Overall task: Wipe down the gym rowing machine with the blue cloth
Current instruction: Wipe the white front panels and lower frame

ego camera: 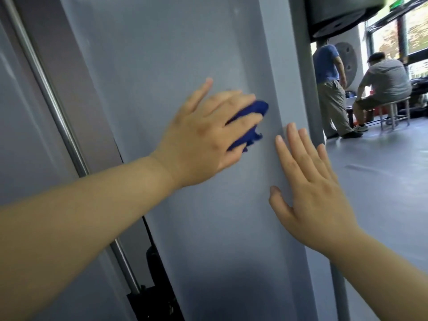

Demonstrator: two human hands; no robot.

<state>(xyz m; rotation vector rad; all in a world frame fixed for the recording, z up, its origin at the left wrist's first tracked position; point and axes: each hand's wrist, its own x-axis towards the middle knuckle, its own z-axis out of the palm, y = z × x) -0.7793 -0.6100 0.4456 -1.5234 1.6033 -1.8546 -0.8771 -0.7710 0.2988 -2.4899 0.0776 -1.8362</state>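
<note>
A broad grey panel of the machine (176,54) fills the middle of the view. My left hand (203,137) presses the bunched blue cloth (250,121) against the panel, fingers laid over it; most of the cloth is hidden under the palm. My right hand (310,186) lies flat with straight fingers on the panel's right edge, just right of the cloth and holding nothing.
A steel rod (58,107) runs diagonally down the left side to a black bracket (152,295). At the upper right, a dark housing (342,12) hangs overhead. Two people, one standing (331,89) and one seated on a stool (382,82), are on the grey floor (382,181).
</note>
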